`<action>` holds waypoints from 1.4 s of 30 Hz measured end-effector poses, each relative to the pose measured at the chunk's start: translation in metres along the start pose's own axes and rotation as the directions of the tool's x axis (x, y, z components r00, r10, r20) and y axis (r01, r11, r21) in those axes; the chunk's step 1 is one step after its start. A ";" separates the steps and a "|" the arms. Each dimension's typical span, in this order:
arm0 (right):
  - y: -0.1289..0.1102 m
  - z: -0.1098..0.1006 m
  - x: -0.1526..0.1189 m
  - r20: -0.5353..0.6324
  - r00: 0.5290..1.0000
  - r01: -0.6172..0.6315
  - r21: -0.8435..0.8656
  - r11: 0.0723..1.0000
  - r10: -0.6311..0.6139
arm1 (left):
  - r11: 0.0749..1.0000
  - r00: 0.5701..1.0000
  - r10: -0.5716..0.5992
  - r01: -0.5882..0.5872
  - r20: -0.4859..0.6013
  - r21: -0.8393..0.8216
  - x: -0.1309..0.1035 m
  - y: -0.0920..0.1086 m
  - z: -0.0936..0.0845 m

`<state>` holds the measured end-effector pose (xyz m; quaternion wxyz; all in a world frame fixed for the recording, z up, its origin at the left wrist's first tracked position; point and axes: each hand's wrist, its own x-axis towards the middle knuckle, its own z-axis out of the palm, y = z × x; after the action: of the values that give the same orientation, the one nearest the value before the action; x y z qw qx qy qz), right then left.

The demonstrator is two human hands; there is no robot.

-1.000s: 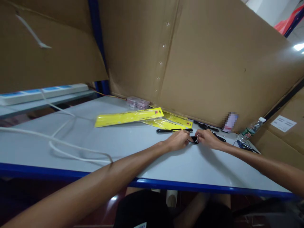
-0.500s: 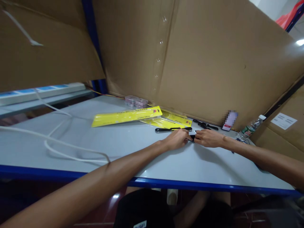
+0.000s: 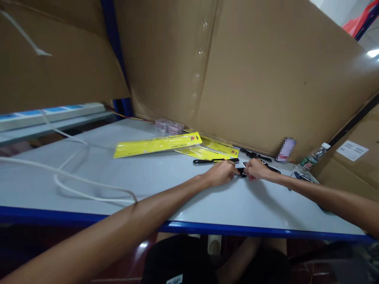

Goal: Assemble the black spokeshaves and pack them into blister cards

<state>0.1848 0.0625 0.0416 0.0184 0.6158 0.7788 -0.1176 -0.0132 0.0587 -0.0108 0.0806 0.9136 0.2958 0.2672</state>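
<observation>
My left hand is closed on a small black piece just above the white tabletop, with its fingertips at the piece's left end. Close by on the right, my right hand has its fingers pinched together. A thin, shiny sliver shows by these fingertips, but what they hold is too small to make out. A long black tool lies behind my left hand. More black tools rest beyond my right hand, partly covered by it.
Yellow packaging cards overlap behind the hands, near small clear boxes. A phone leans on the cardboard wall beside a tilted plastic bottle. White cables loop across the left side of the table.
My right hand has shifted slightly and turned, with its fingers drawn in more. More of the black piece and of the tools behind that hand shows. My left hand stays in place.
</observation>
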 end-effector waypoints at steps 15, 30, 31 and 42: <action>0.002 -0.023 -0.013 0.001 0.991 0.131 -0.087 0.988 -0.131 | 1.000 1.000 -0.006 0.006 -0.003 -0.002 0.001 0.000 0.000; 0.000 -0.016 -0.009 -0.166 0.968 0.168 -0.123 0.978 -0.187 | 1.000 1.000 -0.020 0.020 0.005 0.006 0.001 0.003 -0.002; -0.001 -0.015 -0.010 -0.140 0.971 0.180 -0.120 0.976 -0.196 | 1.000 1.000 -0.019 0.019 0.004 0.003 0.001 0.003 -0.002; 0.005 -0.005 -0.013 -0.209 0.963 0.151 -0.114 0.982 -0.172 | 1.000 1.000 -0.013 0.013 0.001 -0.006 0.001 0.002 -0.001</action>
<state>0.1936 0.0525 0.0478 -0.0470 0.5579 0.8285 -0.0126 -0.0124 0.0581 -0.0088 0.0851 0.9116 0.3009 0.2669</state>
